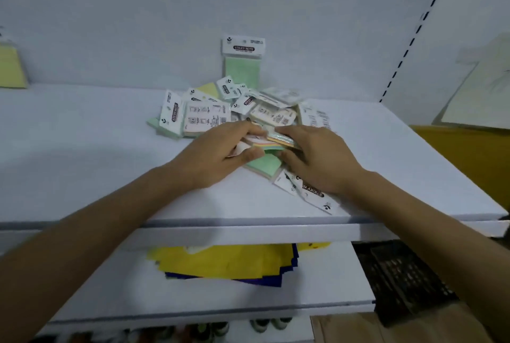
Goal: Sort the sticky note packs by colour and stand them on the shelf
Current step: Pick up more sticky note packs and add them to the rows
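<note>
A loose pile of sticky note packs [234,110] lies in the middle of the white shelf [82,149]. One green pack [242,63] stands upright against the back wall behind the pile. My left hand [218,155] and my right hand [317,157] both grip a multicolour pack [276,141] from either side at the pile's near edge. Under it lies a green pack [265,164]. More packs [309,190] lie flat beneath my right wrist, near the shelf's front edge.
A yellow pack [11,66] leans on the back wall at far left. Yellow and blue sheets [229,262] lie on the lower shelf. A dark crate [405,279] sits at lower right. Paper sheets [480,88] lean at far right.
</note>
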A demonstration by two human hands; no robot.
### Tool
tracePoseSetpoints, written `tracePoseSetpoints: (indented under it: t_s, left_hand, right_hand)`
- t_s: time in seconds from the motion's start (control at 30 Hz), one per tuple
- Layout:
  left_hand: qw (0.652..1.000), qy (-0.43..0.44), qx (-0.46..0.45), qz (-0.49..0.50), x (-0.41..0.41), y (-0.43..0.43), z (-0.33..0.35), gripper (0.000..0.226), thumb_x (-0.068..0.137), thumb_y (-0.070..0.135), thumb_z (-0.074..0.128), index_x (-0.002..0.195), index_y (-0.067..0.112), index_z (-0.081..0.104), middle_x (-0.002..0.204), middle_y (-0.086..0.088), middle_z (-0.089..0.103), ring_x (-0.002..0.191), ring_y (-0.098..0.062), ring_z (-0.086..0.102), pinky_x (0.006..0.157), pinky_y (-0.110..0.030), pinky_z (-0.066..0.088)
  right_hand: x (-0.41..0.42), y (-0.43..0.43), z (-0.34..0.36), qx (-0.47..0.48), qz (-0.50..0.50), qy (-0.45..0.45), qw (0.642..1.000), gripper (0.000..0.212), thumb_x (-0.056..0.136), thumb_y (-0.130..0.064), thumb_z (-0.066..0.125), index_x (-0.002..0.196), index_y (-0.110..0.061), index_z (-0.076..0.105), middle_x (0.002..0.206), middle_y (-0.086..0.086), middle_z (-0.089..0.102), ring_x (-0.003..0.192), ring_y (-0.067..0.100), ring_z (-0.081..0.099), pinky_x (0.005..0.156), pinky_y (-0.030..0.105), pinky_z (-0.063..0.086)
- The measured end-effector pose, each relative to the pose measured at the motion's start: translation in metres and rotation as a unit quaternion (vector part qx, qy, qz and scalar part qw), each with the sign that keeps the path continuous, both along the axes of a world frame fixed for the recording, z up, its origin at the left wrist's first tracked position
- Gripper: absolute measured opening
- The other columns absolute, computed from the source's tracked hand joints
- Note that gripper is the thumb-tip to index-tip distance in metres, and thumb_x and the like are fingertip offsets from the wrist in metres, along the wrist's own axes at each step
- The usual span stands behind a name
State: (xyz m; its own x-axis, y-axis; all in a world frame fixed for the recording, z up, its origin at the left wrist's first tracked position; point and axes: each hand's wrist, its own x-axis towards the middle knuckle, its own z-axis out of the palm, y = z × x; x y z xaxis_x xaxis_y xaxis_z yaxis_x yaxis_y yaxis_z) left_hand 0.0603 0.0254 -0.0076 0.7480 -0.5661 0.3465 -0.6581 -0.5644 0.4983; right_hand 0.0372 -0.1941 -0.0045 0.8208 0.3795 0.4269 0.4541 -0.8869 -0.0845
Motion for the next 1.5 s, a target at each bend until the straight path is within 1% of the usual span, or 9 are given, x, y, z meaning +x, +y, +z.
tracePoseSetpoints:
  t_s: [0.13, 0.27, 0.4, 0.67, 0.9, 1.07, 1.17, 1.4, 1.5]
  left_hand:
    - [0.985, -0.036, -0.094, 0.142, -0.006, 0.007, 0.001, 0.079, 0.069, 0.067, 0.053, 0.135, 0.025, 0.039, 0.126, 0.014, 0.050, 0.116, -0.006, 0.049, 0.097, -0.028, 0.040]
    - [0.963, -0.052, -0.126, 0.232, -0.011, 0.001, 0.004, 0.073, 0.073, 0.063, 0.054, 0.134, 0.025, 0.040, 0.121, 0.016, 0.054, 0.110, 0.002, 0.053, 0.093, -0.021, 0.042]
    - [0.906, 0.055, -0.353, 0.226, -0.035, -0.050, 0.013, 0.039, 0.078, 0.053, 0.057, 0.104, 0.024, 0.061, 0.099, 0.006, 0.067, 0.092, -0.001, 0.062, 0.086, -0.021, 0.050]
    - [0.778, 0.225, -0.559, 0.174, -0.055, -0.066, 0.013, 0.008, 0.093, 0.018, 0.054, 0.088, 0.013, 0.058, 0.084, 0.002, 0.070, 0.078, -0.010, 0.066, 0.067, -0.017, 0.054]
    - [0.534, 0.234, -0.795, 0.170, -0.049, -0.047, 0.009, 0.015, 0.098, 0.016, 0.043, 0.100, 0.008, 0.056, 0.096, -0.008, 0.064, 0.086, -0.016, 0.064, 0.060, -0.018, 0.057]
    - [0.607, 0.215, -0.741, 0.190, -0.050, -0.054, 0.010, 0.014, 0.096, 0.010, 0.047, 0.108, 0.010, 0.054, 0.093, -0.005, 0.066, 0.074, -0.012, 0.068, 0.059, -0.019, 0.056]
    - [0.637, 0.209, -0.713, 0.203, -0.052, -0.057, 0.013, 0.025, 0.096, 0.009, 0.047, 0.122, 0.008, 0.047, 0.095, -0.005, 0.065, 0.075, -0.014, 0.067, 0.060, -0.019, 0.056]
    - [0.710, 0.134, -0.649, 0.236, -0.053, -0.062, 0.012, 0.046, 0.096, 0.002, 0.043, 0.138, 0.017, 0.031, 0.123, -0.003, 0.052, 0.100, -0.021, 0.061, 0.068, -0.025, 0.059]
    - [0.760, 0.092, -0.597, 0.241, -0.061, -0.045, 0.017, 0.033, 0.097, -0.002, 0.036, 0.115, 0.018, 0.055, 0.125, -0.006, 0.053, 0.110, -0.026, 0.058, 0.067, -0.023, 0.059]
  right_hand:
    - [-0.008, -0.003, -0.002, 0.222, 0.020, -0.033, 0.974, 0.025, 0.086, -0.033, 0.049, 0.105, -0.022, 0.063, 0.071, 0.000, 0.065, 0.070, 0.026, 0.060, 0.060, 0.028, 0.033]
    - [-0.024, -0.005, 0.012, 0.573, 0.107, 0.134, 0.802, 0.014, 0.093, -0.026, 0.056, 0.097, -0.020, 0.067, 0.088, 0.001, 0.073, 0.083, 0.021, 0.069, 0.069, 0.039, 0.056]
    - [-0.030, -0.011, 0.022, 0.672, 0.120, 0.268, 0.680, 0.011, 0.090, -0.024, 0.060, 0.094, -0.023, 0.071, 0.092, 0.005, 0.076, 0.085, 0.026, 0.072, 0.073, 0.039, 0.056]
    - [-0.031, -0.007, 0.018, 0.619, 0.142, 0.317, 0.705, 0.016, 0.085, -0.020, 0.068, 0.100, -0.016, 0.070, 0.095, 0.005, 0.076, 0.085, 0.023, 0.073, 0.069, 0.032, 0.055]
    - [-0.024, -0.010, 0.013, 0.656, 0.105, 0.298, 0.685, 0.028, 0.085, -0.005, 0.052, 0.107, -0.022, 0.056, 0.103, 0.006, 0.069, 0.078, 0.032, 0.069, 0.048, 0.030, 0.045]
    - [-0.030, -0.005, 0.010, 0.592, 0.140, 0.142, 0.781, 0.028, 0.085, -0.001, 0.053, 0.103, -0.022, 0.060, 0.096, -0.004, 0.067, 0.088, 0.018, 0.066, 0.071, 0.039, 0.056]
    - [-0.032, 0.001, 0.007, 0.492, 0.164, 0.026, 0.854, 0.029, 0.089, -0.005, 0.056, 0.112, -0.023, 0.056, 0.098, -0.021, 0.061, 0.088, -0.002, 0.059, 0.072, 0.019, 0.050]
    - [-0.031, 0.005, 0.017, 0.451, 0.169, -0.001, 0.876, 0.025, 0.088, -0.014, 0.063, 0.109, -0.025, 0.056, 0.095, -0.022, 0.062, 0.086, -0.002, 0.061, 0.069, 0.023, 0.052]
    - [-0.032, 0.024, 0.034, 0.459, 0.198, 0.045, 0.865, 0.029, 0.084, -0.016, 0.069, 0.108, -0.027, 0.057, 0.098, -0.014, 0.066, 0.085, 0.004, 0.064, 0.067, 0.026, 0.054]
